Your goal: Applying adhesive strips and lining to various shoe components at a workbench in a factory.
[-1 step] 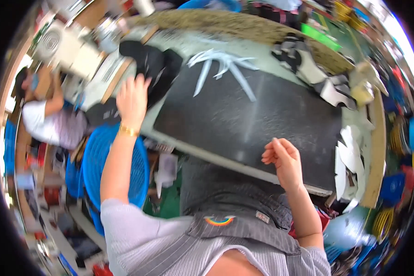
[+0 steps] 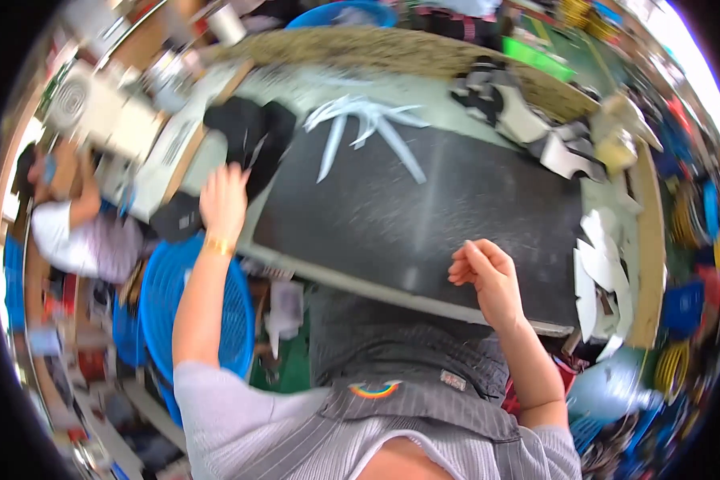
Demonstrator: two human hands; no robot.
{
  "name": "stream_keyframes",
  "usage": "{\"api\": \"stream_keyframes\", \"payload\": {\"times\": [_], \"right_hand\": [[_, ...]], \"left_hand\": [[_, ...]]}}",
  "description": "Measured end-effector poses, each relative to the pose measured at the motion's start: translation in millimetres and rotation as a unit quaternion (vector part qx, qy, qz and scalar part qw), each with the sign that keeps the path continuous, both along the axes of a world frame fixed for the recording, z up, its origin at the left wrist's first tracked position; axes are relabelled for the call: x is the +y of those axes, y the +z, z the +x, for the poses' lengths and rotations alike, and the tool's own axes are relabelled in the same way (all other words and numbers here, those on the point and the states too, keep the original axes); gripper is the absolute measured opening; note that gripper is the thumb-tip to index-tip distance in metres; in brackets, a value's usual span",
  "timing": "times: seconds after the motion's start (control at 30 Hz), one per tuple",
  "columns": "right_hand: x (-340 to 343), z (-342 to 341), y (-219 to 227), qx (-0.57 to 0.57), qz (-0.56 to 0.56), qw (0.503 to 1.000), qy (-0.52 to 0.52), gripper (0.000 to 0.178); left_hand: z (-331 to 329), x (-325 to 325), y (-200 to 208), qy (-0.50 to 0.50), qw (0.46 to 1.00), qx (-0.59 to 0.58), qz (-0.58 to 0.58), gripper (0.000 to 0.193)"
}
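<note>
Overlapping at the upper left of the frame as matte black pieces [image 2: 274, 132] with rounded, slightly blurred outlines. Lying lower and farther left as a smaller black piece [image 2: 176, 218], marked with a small pale patch. Spread flat across the centre as a broad rectangular black sheet [image 2: 424, 208], scuffed and faintly shiny.

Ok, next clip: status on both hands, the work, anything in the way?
Left hand at the black pieces, grip unclear. Right hand above the dark mat, loosely curled, nothing visibly held. Pale strips across the mat's far edge.
</note>
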State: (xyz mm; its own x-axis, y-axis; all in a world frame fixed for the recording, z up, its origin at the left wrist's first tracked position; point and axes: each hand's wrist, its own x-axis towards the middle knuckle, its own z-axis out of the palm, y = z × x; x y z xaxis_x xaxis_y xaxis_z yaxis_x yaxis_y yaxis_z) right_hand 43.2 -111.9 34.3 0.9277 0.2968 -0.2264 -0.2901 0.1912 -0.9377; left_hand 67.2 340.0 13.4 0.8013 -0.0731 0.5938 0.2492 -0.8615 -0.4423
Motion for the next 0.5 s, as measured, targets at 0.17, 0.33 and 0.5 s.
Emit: {"api": "stream_keyframes", "payload": {"times": [0.17,0.33,0.5], "right_hand": [[-73.7,83.6,40.4,-0.309,-0.397,0.863,-0.050,0.023],[-135.4,216.9,-0.3,-0.337,-0.684,0.644,-0.057,0.066],[-93.8,218.3,5.5,-0.399,-0.647,0.649,-0.035,0.045]], "left_hand": [[2.6,0.3,-3.0,0.039,0.981,0.053,-0.181,0.030],[95.6,-180.8,42.4,-0.356,0.893,0.110,-0.253,0.029],[164.2,-302.2,29.7,-0.551,0.806,0.120,-0.180,0.065]]}}
